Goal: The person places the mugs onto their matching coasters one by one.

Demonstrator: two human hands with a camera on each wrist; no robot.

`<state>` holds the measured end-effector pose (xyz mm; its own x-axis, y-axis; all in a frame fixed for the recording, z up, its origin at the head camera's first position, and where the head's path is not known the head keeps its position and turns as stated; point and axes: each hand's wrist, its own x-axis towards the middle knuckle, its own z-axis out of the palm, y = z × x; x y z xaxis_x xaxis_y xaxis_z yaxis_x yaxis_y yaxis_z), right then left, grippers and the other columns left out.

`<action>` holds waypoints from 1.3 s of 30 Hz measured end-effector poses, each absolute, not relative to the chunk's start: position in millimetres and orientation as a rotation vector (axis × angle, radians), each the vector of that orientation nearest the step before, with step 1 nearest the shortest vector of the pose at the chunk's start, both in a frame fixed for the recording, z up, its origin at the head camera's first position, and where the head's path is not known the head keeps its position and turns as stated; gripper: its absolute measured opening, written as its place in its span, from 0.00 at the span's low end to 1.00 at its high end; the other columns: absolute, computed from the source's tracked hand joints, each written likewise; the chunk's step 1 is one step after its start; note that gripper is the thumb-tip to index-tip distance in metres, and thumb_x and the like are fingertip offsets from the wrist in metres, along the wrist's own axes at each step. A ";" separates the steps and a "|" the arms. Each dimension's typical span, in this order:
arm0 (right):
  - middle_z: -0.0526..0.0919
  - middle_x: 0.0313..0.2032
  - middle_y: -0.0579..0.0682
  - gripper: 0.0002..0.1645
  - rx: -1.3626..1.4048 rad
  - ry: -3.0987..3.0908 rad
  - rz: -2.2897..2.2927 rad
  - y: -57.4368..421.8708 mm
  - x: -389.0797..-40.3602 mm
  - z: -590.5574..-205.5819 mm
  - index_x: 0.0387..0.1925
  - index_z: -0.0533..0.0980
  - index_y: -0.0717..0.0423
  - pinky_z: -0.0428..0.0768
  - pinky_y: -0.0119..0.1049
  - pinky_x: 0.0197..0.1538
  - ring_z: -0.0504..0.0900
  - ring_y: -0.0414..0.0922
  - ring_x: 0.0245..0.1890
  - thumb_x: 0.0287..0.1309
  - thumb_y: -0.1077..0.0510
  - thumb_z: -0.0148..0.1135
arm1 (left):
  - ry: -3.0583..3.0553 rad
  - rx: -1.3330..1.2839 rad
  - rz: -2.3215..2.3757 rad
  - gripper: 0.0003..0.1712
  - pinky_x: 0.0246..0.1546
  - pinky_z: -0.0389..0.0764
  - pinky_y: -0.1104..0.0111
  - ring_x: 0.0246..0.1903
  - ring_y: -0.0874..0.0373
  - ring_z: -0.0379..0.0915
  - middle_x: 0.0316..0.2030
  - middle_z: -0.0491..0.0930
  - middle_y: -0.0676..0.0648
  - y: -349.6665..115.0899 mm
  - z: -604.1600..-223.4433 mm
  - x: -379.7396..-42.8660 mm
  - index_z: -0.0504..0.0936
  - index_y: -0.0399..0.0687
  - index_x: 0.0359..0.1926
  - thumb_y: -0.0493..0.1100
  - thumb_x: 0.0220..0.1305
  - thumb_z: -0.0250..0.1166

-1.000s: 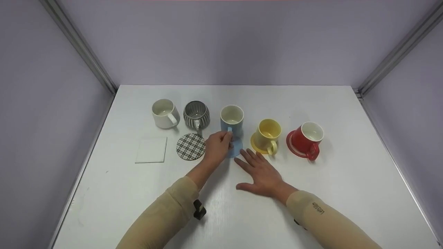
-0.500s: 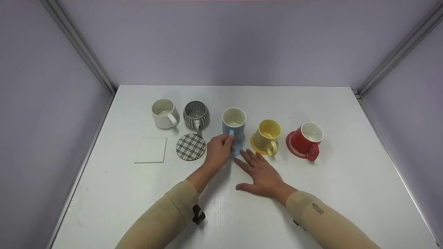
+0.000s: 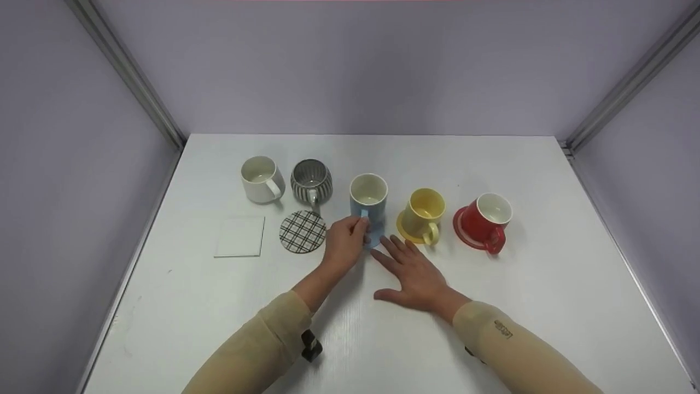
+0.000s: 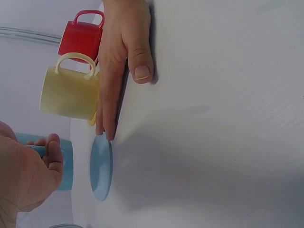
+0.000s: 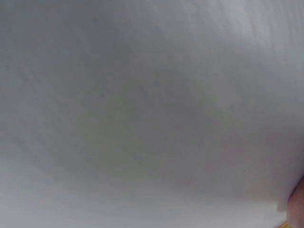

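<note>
My left hand [image 3: 344,243] pinches the handle of a light blue mug [image 3: 375,215] with a white inside. In the left wrist view the blue mug [image 4: 66,164] is held off the table, with a gap between its base and a round blue coaster [image 4: 101,167]. From the head view the mug overlaps the far part of that coaster [image 3: 375,235]. My right hand [image 3: 416,277] lies flat on the table with fingers spread, its fingertips right at the coaster's near edge. Little but table shows in the right wrist view.
To the right, a yellow mug [image 3: 421,219] stands on a yellow coaster and a red mug [image 3: 480,223] on a red one. At left are a white mug [image 3: 259,185] and a grey striped mug [image 3: 307,189], behind a square white coaster [image 3: 239,237] and a round plaid coaster [image 3: 302,232].
The blue mug has shifted slightly toward me over the blue coaster, carried by my left hand. My right hand has kept its place.
</note>
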<state>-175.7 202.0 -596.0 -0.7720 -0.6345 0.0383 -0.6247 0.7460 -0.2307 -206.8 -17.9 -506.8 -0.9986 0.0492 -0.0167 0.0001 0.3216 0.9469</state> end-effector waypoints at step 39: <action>0.46 0.85 0.49 0.55 -1.008 2.896 -0.333 201.9 -174.9 -595.6 0.85 0.53 0.39 0.49 0.54 0.82 0.43 0.51 0.84 0.68 0.17 0.46 | 2.530 0.000 1.842 0.20 0.32 0.77 0.67 0.28 0.62 0.77 0.29 0.87 0.41 -15.1 -533.4 -185.6 0.86 0.35 0.38 0.46 0.82 0.58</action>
<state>-174.9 201.9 -595.6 -0.7848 -0.6196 0.0168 -0.6072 0.7631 -0.2215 -185.6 -15.1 -533.4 -0.9999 0.0073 -0.0101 -0.0074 0.3072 0.9516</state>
